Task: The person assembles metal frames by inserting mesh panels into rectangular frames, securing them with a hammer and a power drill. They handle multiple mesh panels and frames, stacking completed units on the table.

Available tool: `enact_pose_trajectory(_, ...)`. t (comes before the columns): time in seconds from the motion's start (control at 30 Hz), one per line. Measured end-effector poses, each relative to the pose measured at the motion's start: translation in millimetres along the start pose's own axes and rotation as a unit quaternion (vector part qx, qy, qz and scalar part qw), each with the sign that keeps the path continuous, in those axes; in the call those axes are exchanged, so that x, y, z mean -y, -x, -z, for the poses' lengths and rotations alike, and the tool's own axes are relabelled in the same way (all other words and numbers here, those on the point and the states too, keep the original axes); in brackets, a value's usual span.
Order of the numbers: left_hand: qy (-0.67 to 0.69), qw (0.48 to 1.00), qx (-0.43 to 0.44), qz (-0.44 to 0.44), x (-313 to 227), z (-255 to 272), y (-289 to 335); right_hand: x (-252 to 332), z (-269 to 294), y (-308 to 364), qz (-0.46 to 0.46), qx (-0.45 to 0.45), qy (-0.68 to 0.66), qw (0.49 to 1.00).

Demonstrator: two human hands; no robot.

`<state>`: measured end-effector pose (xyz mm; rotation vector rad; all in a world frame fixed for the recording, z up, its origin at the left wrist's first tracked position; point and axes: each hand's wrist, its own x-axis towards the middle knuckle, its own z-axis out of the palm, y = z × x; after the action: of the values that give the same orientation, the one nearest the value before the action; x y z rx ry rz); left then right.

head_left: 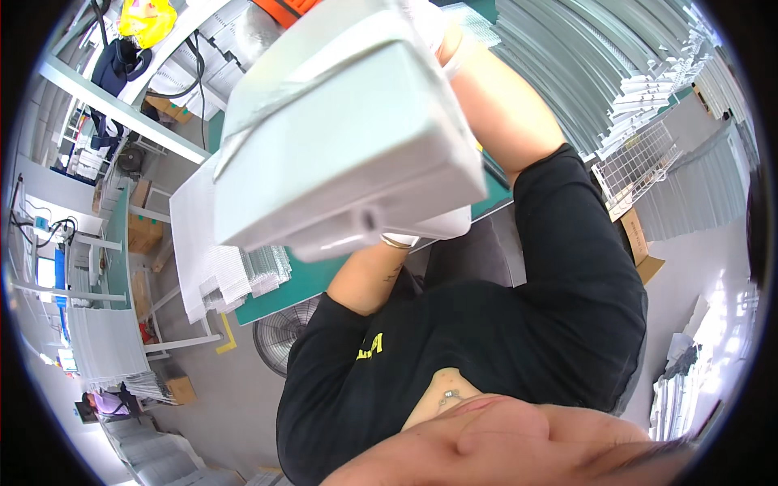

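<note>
The person is raising a large white moulded housing (348, 130) overhead above the green bench (284, 296), both hands hidden behind it, so grip cannot be told. It is looking rigid, bulky and smooth; supporting opposite edges seems safest.

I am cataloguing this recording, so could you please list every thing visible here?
white box: one, pale grey-white, raised close to the camera
green table: one, under the box
white sheets: one stack, left end of table
metal strips: many, silver, upper right
wire rack: one, white, right
floor fan: one, grey, floor
yellow bag: one, upper left
black shirt: one, worn
left forearm, right forearm: reach behind the box; hands hidden
</note>
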<state>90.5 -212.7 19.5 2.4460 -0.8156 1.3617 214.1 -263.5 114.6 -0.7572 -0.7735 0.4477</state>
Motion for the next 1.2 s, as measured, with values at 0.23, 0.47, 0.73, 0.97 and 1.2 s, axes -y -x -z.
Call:
enact_pose_trajectory(0.23,-0.281,0.928,-0.139,-0.200,38.0,-67.5,37.0,1.9,-4.0,3.7,0.036,-0.007,-0.018,0.999)
enact_pose_trajectory(0.47,-0.035,0.997,-0.008,0.063,17.6,-33.2,49.9,3.3,-7.8,3.4,0.059,0.010,-0.040,0.997)
enact_pose_trajectory(0.73,0.061,0.994,-0.053,0.068,-10.6,2.4,47.1,69.9,-15.3,11.7,0.025,0.165,-0.160,0.973)
enact_pose_trajectory(0.97,0.159,0.983,0.084,0.031,-19.3,101.1,170.4,75.3,-63.2,14.1,0.106,0.002,0.044,0.993)
enact_pose_trajectory(1.2,0.095,0.860,0.500,-0.009,7.4,121.4,288.4,50.3,-76.2,19.2,0.101,0.002,0.052,0.994)
